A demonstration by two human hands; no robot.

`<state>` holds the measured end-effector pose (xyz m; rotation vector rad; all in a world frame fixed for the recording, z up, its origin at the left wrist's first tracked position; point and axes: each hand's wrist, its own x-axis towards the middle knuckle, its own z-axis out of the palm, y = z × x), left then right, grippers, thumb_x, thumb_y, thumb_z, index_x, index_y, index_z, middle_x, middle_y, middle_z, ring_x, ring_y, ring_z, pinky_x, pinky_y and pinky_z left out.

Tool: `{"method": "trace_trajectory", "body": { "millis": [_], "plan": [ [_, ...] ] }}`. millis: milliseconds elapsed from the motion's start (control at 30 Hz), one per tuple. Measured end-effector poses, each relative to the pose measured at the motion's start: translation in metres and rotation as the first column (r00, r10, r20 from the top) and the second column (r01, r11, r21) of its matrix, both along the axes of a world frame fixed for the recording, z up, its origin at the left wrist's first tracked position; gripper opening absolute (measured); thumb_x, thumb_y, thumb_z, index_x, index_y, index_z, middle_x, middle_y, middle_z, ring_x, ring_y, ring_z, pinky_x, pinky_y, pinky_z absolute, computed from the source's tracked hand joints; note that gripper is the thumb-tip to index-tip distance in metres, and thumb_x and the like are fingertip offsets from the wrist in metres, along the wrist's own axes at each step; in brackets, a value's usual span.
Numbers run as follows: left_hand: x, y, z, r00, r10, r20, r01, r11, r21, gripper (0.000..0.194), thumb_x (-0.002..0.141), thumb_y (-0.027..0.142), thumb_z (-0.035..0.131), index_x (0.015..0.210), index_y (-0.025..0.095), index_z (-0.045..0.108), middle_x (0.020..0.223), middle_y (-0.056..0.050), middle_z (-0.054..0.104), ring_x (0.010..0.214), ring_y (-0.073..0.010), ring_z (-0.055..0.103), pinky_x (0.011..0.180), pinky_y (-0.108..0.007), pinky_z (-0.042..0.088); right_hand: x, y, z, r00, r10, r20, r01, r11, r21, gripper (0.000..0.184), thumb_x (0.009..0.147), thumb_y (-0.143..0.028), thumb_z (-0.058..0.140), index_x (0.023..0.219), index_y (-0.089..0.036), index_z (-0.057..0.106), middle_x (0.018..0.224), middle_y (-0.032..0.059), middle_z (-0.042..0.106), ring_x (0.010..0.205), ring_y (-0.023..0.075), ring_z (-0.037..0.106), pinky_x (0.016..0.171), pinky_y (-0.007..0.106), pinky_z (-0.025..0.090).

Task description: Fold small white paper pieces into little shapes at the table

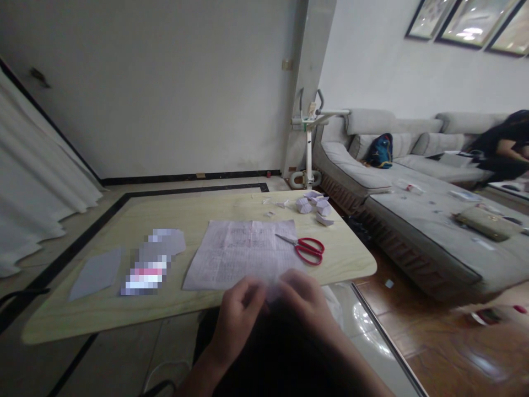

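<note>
My left hand (238, 314) and my right hand (303, 300) meet just off the near edge of the light wooden table (124, 226). Both pinch a small folded piece of white paper (273, 289) between their fingertips, fingers curled closed. Right behind the hands a large printed sheet (243, 253) lies flat on the table. Red-handled scissors (308, 249) rest on the sheet's right corner, blades pointing left. Several small folded paper pieces (314, 207) sit at the table's far right corner.
A grey paper sheet (97, 272) and more papers (159, 253) lie on the table's left. A grey sofa (430, 220) stands to the right with a bag (380, 150) and small items; a person (502, 146) sits at its far end. A white stand (308, 143) is behind the table.
</note>
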<state>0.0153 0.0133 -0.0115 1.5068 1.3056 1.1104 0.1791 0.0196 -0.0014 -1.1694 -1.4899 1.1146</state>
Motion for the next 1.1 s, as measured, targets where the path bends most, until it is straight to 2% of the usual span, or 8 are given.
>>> {"method": "trace_trajectory", "body": {
  "millis": [100,200,333,533,800,1000,1100],
  "plan": [
    [0.0013,-0.0009,-0.0012,0.999,-0.004,-0.052,0.005,1.0,0.018,0.021,0.09,0.033,0.054,0.077,0.019,0.063,0.059,0.003,0.062,0.056,-0.0142,0.062,0.054,-0.022,0.048,-0.0012,0.001,0.001,1.0,-0.015,0.02,0.015,1.0,0.026,0.023,0.085,-0.032,0.06,0.067,-0.018,0.056,0.064,-0.0022,0.052,0.062,0.0134,0.048,0.057,0.023,0.039],
    [0.0026,-0.0025,-0.0015,0.997,-0.048,-0.064,0.047,0.999,-0.02,0.023,0.09,0.037,0.054,0.078,0.019,0.062,0.062,0.003,0.064,0.058,-0.0143,0.063,0.054,-0.021,0.048,-0.0024,0.001,0.0007,0.998,-0.055,-0.022,0.055,0.998,0.016,0.025,0.086,-0.032,0.058,0.065,-0.018,0.054,0.062,-0.0027,0.051,0.06,0.0129,0.047,0.055,0.023,0.039],
    [0.0033,-0.0039,-0.0011,0.985,-0.12,-0.127,0.113,0.991,-0.065,0.03,0.089,0.039,0.055,0.066,0.02,0.057,0.059,0.003,0.063,0.055,-0.0133,0.06,0.052,-0.02,0.045,-0.0031,0.0006,-0.0014,0.996,-0.06,-0.063,0.058,0.998,-0.031,0.025,0.085,-0.033,0.058,0.066,-0.018,0.054,0.061,-0.0027,0.052,0.058,0.0127,0.048,0.053,0.022,0.039],
    [0.0033,-0.0042,0.0007,0.982,-0.126,-0.14,0.115,0.99,-0.084,0.033,0.088,0.039,0.057,0.063,0.019,0.058,0.056,0.003,0.061,0.052,-0.0126,0.056,0.047,-0.02,0.04,-0.0038,0.0009,-0.0024,0.999,-0.022,-0.036,0.021,1.0,-0.019,0.023,0.082,-0.034,0.062,0.068,-0.017,0.056,0.062,-0.0024,0.052,0.059,0.0124,0.048,0.053,0.022,0.038],
    [0.0044,-0.0035,0.0047,0.987,-0.115,-0.117,0.103,0.99,-0.098,0.034,0.086,0.038,0.059,0.059,0.019,0.054,0.053,0.004,0.057,0.051,-0.0123,0.055,0.048,-0.02,0.04,-0.002,0.0022,0.0027,0.992,-0.009,-0.123,0.001,0.998,-0.061,0.025,0.081,-0.034,0.062,0.064,-0.018,0.055,0.059,-0.003,0.051,0.056,0.0121,0.047,0.051,0.022,0.036],
    [0.0032,-0.0025,0.0014,0.987,-0.135,-0.088,0.124,0.985,-0.122,0.031,0.087,0.036,0.058,0.062,0.019,0.055,0.057,0.002,0.061,0.055,-0.0135,0.058,0.051,-0.02,0.043,-0.0017,0.0037,-0.0018,0.998,-0.056,-0.017,0.056,0.998,0.003,0.027,0.083,-0.032,0.058,0.06,-0.018,0.054,0.058,-0.0023,0.05,0.058,0.013,0.047,0.055,0.024,0.038],
    [0.0034,-0.0026,0.0005,0.99,-0.116,-0.077,0.108,0.989,-0.102,0.031,0.087,0.037,0.058,0.062,0.019,0.055,0.058,0.003,0.06,0.055,-0.0129,0.057,0.051,-0.02,0.043,-0.0018,0.0037,-0.0028,0.995,-0.083,0.047,0.08,0.994,0.079,0.02,0.082,-0.029,0.058,0.067,-0.017,0.061,0.063,-0.0005,0.057,0.062,0.0145,0.051,0.059,0.025,0.041]
  ]
}}
